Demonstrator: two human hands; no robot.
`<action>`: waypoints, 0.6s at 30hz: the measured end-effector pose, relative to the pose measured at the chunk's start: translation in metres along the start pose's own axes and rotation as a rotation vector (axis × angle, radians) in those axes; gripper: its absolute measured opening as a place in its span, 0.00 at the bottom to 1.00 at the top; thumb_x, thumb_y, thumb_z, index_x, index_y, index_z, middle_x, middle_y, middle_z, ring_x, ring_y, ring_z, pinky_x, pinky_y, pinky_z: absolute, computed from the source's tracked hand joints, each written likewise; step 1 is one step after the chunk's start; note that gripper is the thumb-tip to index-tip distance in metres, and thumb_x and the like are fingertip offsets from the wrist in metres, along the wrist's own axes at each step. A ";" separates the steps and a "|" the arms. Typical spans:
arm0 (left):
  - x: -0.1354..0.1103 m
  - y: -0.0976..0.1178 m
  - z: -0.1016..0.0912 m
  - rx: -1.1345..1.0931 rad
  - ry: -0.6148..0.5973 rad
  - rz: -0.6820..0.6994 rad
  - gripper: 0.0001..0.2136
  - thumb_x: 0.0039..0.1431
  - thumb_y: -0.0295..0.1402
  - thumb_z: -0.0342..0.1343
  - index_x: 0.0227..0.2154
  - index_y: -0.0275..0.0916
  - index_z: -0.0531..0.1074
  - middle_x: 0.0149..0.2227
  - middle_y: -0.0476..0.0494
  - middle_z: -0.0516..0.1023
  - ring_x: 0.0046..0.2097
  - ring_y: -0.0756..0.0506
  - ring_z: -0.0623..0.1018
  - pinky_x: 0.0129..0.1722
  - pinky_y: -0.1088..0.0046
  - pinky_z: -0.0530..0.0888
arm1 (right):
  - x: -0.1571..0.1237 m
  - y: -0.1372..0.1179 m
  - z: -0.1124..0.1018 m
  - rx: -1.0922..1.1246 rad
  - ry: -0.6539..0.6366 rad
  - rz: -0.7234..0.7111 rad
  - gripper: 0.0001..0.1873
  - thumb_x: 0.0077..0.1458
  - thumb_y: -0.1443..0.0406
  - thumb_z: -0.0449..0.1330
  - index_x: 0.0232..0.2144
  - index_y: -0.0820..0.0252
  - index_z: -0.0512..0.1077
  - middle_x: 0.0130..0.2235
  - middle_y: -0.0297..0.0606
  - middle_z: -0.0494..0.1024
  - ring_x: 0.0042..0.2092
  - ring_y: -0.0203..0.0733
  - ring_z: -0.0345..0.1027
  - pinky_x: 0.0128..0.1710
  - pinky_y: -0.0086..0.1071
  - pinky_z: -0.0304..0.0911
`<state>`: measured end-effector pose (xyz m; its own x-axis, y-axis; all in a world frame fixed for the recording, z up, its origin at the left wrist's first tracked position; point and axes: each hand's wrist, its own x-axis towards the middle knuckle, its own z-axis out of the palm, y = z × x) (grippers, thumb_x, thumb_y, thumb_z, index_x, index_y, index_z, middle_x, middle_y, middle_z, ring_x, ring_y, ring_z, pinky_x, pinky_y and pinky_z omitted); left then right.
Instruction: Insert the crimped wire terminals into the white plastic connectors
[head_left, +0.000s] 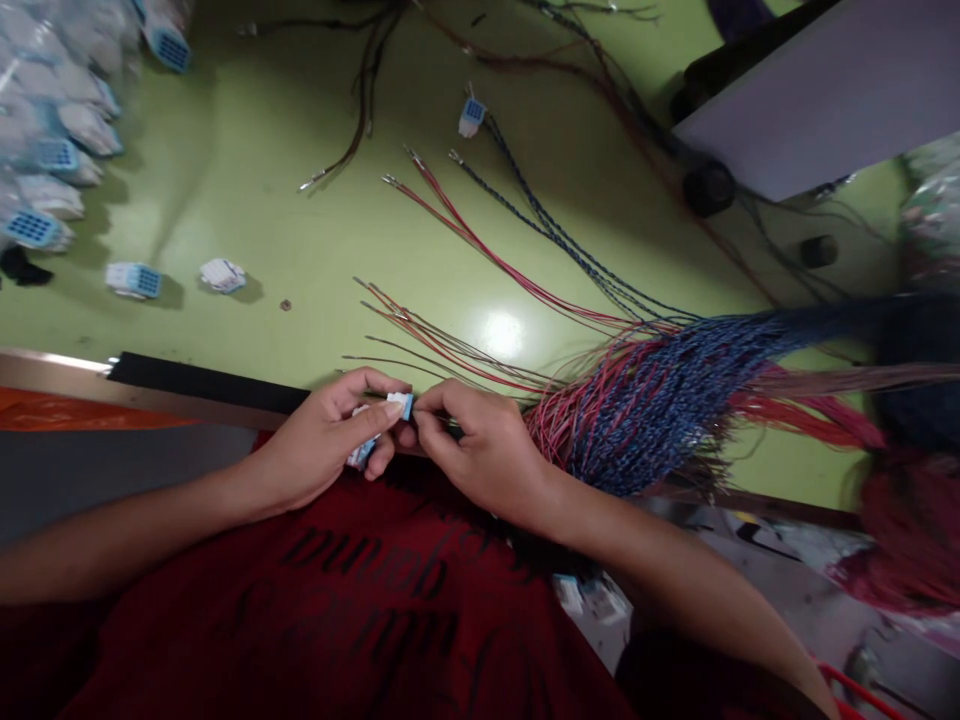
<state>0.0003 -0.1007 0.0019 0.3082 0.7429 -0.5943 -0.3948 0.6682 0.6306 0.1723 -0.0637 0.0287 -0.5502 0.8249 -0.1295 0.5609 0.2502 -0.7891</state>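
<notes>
My left hand (pixel 341 435) pinches a small white-and-blue connector housing (pixel 400 404) between thumb and fingers. A second white-and-blue housing (pixel 362 452) is tucked in the fingers of the same hand. Close beside the first housing's blue face, my right hand (pixel 480 440) is closed in a pinch on a thin dark wire, mostly hidden by the fingers. Just beyond the hands, loose red and brown wires (pixel 450 345) with metal terminals lie fanned out on the green table (pixel 300 240). They run from a thick bundle of blue and red wires (pixel 637 410) right of my right hand.
White-and-blue housings (pixel 56 155) are heaped at the far left, and two single ones, one housing (pixel 135 280) and another (pixel 223 275), lie nearer. One housing (pixel 472 115) sits by twisted blue wires. A pale panel (pixel 817 90) stands at the upper right. A black strip (pixel 202 382) lines the table's front edge.
</notes>
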 end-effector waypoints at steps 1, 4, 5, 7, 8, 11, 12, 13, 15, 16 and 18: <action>0.000 0.000 0.000 -0.007 -0.007 -0.005 0.10 0.57 0.35 0.61 0.38 0.37 0.68 0.24 0.51 0.75 0.19 0.54 0.70 0.18 0.78 0.65 | 0.001 0.001 -0.005 0.027 -0.028 0.002 0.07 0.57 0.71 0.55 0.28 0.62 0.71 0.27 0.33 0.77 0.27 0.30 0.68 0.29 0.24 0.60; 0.000 0.003 -0.001 -0.038 -0.034 -0.035 0.10 0.58 0.35 0.60 0.39 0.37 0.68 0.28 0.47 0.78 0.19 0.54 0.70 0.19 0.77 0.66 | 0.006 0.010 -0.022 -0.002 -0.003 0.012 0.07 0.58 0.68 0.56 0.29 0.60 0.72 0.28 0.33 0.76 0.29 0.32 0.68 0.30 0.26 0.61; 0.000 0.004 -0.001 -0.046 -0.043 -0.048 0.10 0.58 0.35 0.59 0.40 0.37 0.67 0.29 0.46 0.79 0.19 0.54 0.70 0.19 0.77 0.66 | 0.009 0.015 -0.027 -0.078 0.046 0.021 0.06 0.57 0.68 0.56 0.29 0.60 0.72 0.28 0.34 0.76 0.29 0.33 0.67 0.30 0.28 0.61; -0.001 0.006 -0.001 -0.049 -0.063 -0.067 0.10 0.58 0.34 0.59 0.40 0.37 0.67 0.29 0.45 0.79 0.19 0.54 0.70 0.19 0.77 0.65 | 0.015 0.028 -0.033 -0.283 0.107 0.043 0.06 0.54 0.71 0.55 0.27 0.60 0.71 0.28 0.36 0.73 0.29 0.35 0.64 0.30 0.31 0.59; -0.001 0.007 -0.001 -0.045 -0.073 -0.074 0.10 0.59 0.34 0.58 0.40 0.37 0.67 0.29 0.46 0.79 0.19 0.54 0.70 0.19 0.77 0.65 | 0.018 0.035 -0.033 -0.383 0.101 0.051 0.07 0.53 0.72 0.54 0.26 0.60 0.71 0.28 0.37 0.72 0.29 0.36 0.62 0.30 0.32 0.57; -0.001 0.010 -0.002 -0.027 -0.093 -0.075 0.10 0.59 0.34 0.58 0.41 0.37 0.67 0.30 0.46 0.79 0.18 0.54 0.70 0.19 0.77 0.65 | 0.026 0.048 -0.029 -0.585 0.035 0.038 0.07 0.49 0.73 0.53 0.24 0.60 0.69 0.26 0.38 0.70 0.30 0.39 0.60 0.31 0.35 0.56; 0.000 0.011 -0.003 -0.020 -0.099 -0.073 0.10 0.59 0.34 0.58 0.41 0.37 0.68 0.30 0.46 0.79 0.18 0.54 0.70 0.19 0.77 0.65 | 0.028 0.050 -0.028 -0.614 0.028 0.024 0.08 0.49 0.73 0.53 0.23 0.60 0.69 0.26 0.39 0.69 0.30 0.39 0.60 0.32 0.35 0.56; 0.000 0.012 -0.003 -0.013 -0.103 -0.070 0.10 0.59 0.33 0.57 0.41 0.37 0.68 0.31 0.45 0.79 0.18 0.54 0.70 0.18 0.77 0.65 | 0.028 0.051 -0.027 -0.624 0.031 0.009 0.08 0.49 0.73 0.53 0.23 0.60 0.69 0.26 0.39 0.69 0.30 0.40 0.60 0.32 0.36 0.56; 0.001 0.013 -0.004 -0.003 -0.105 -0.062 0.09 0.59 0.33 0.57 0.42 0.37 0.68 0.31 0.45 0.79 0.18 0.55 0.70 0.18 0.77 0.65 | 0.027 0.050 -0.028 -0.599 0.052 -0.018 0.08 0.49 0.73 0.52 0.23 0.59 0.68 0.26 0.39 0.69 0.30 0.40 0.60 0.32 0.36 0.57; 0.002 0.014 -0.004 -0.002 -0.101 -0.057 0.09 0.59 0.32 0.57 0.42 0.37 0.68 0.31 0.45 0.79 0.18 0.55 0.70 0.18 0.77 0.66 | 0.025 0.049 -0.030 -0.568 0.065 -0.026 0.08 0.50 0.73 0.52 0.23 0.59 0.68 0.26 0.39 0.70 0.30 0.40 0.61 0.33 0.36 0.58; 0.004 0.014 -0.005 -0.008 -0.085 -0.052 0.09 0.60 0.32 0.57 0.42 0.37 0.68 0.30 0.45 0.79 0.17 0.55 0.70 0.18 0.78 0.65 | 0.020 0.047 -0.036 -0.487 0.090 -0.027 0.08 0.50 0.72 0.52 0.24 0.59 0.68 0.27 0.38 0.71 0.31 0.39 0.63 0.34 0.36 0.60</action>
<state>-0.0083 -0.0886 0.0064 0.4008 0.7084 -0.5810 -0.3831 0.7056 0.5961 0.2101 -0.0175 0.0101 -0.5249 0.8501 -0.0431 0.7830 0.4624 -0.4161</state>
